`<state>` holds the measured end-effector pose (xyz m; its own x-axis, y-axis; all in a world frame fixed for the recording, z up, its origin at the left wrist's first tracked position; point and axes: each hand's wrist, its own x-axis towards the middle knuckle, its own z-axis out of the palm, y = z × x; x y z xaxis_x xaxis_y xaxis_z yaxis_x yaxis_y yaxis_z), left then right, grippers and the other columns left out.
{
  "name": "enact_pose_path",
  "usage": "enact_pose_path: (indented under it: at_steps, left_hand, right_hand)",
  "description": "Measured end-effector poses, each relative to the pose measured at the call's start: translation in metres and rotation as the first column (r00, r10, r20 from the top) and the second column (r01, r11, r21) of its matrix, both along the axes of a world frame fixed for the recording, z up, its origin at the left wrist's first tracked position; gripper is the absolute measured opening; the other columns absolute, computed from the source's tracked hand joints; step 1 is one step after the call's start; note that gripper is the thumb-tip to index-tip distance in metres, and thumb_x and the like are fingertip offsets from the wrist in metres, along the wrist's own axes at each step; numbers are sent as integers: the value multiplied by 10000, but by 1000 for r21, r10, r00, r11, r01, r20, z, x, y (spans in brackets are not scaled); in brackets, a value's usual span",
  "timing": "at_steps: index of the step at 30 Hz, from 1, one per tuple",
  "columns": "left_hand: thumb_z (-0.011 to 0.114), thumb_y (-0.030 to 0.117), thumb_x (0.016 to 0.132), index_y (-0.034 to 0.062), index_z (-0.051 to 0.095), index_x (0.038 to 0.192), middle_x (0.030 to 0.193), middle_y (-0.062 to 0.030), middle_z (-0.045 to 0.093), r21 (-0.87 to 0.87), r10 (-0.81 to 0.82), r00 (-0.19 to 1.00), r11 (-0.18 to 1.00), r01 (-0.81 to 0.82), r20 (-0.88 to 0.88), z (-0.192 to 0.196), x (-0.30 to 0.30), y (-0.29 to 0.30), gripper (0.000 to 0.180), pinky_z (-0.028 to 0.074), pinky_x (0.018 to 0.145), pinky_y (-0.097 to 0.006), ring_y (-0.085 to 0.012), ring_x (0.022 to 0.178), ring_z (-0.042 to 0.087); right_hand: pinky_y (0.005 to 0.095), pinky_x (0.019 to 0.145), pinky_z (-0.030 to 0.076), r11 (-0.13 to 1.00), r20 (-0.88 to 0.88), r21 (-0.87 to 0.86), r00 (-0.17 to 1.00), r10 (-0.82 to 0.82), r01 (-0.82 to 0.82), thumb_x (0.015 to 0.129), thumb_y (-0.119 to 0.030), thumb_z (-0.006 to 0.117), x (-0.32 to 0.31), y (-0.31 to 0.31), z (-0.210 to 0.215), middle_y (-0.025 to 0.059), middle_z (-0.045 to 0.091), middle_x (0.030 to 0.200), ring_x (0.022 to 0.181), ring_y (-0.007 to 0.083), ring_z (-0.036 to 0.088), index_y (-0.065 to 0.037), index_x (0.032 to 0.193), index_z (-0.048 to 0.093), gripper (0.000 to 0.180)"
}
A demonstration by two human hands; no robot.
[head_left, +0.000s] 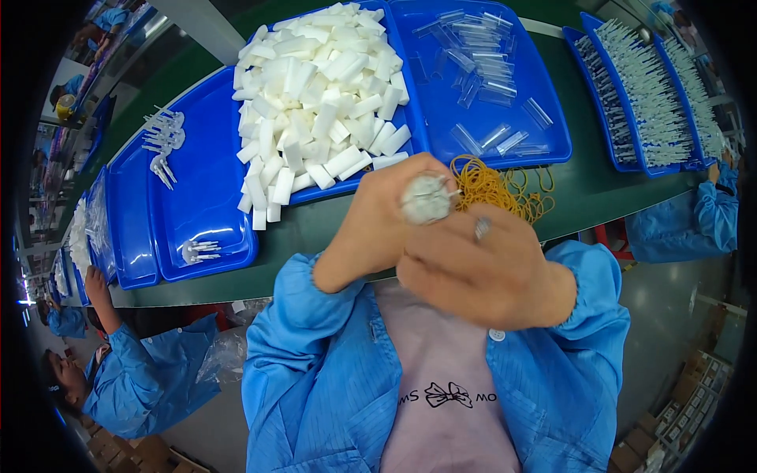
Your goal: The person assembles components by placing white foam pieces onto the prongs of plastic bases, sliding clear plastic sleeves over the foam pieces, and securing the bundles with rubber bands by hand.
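Note:
My left hand (377, 217) is wrapped round a whitish, roundish bundle (426, 199) seen end-on, with thin pointed bits at its edge. Against that bundle, fingers curled and smeared by motion, is my right hand (493, 268); whatever it may hold is hidden. A silvery ring-like thing (482, 228) shows on its finger. Just beyond both hands, a loose pile of yellow-brown rubber bands (493, 187) lies on the green table (591, 185).
Ahead, one blue tray (400, 47) is heaped with white foam blocks (323, 94); another (544, 83) holds clear tubes (490, 67). A left tray (201, 165) carries white pronged pieces (164, 130). Trays of thin white sticks (646, 87) stand far right. Co-workers sit on both sides.

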<state>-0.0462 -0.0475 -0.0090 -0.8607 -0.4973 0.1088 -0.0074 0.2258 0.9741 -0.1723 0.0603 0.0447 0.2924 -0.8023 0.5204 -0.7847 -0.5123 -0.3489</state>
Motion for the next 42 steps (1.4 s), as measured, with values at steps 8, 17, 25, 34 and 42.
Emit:
enact_pose_path:
  at_steps: [8, 17, 25, 34, 42]
  left_hand:
    - [738, -28, 652, 65, 585, 966, 899, -40, 613, -65, 202, 979, 977, -202, 4, 15, 0, 8, 361, 463, 754, -240, -102, 825, 574]
    - [713, 17, 746, 108, 471, 1014, 839, -18, 539, 623, 94, 931, 766, 160, -354, 12, 20, -13, 373, 472, 573, -253, -122, 790, 553]
    - [573, 630, 816, 152, 448, 1054, 852, -7, 489, 789, 286, 760, 419, 449, -584, -3, 6, 1, 549, 444, 566, -264, -141, 781, 508]
    - [186, 887, 733, 0, 404, 1286, 722, -70, 619, 238, 338, 912, 929, -283, -233, 4, 6, 9, 1068, 447, 547, -245, -137, 606, 570]
    - [187, 780, 852, 7, 346, 1413, 859, -167, 658, -65, 68, 993, 995, -75, -98, -7, -2, 12, 968, 477, 691, -336, -263, 800, 655]
  right_hand:
    - [319, 578, 422, 964, -137, -266, 989, -63, 24, 611, -112, 636, -5, -4, 7, 45, 508, 831, 684, 195, 516, -41, 751, 613, 159]
    - [377, 591, 414, 962, 32, 122, 968, -250, 244, 729, -126, 717, -34, -1, 0, 75, 534, 805, 704, 276, 528, -71, 810, 599, 153]
    - [428, 883, 529, 682, 952, -111, 121, 283, -723, 871, -94, 589, -37, -7, -26, 145, 599, 1102, 913, 222, 617, 0, 1212, 566, 355]
    - [232, 593, 578, 772, 947, 309, 108, -301, -555, 829, -53, 671, -13, -8, -23, 136, 404, 1387, 822, 150, 622, -82, 1433, 354, 682]
    - [348, 577, 505, 957, 334, 263, 920, -206, 119, 671, -38, 700, -1, 2, -18, 87, 528, 1037, 811, 270, 603, -84, 1026, 569, 381]
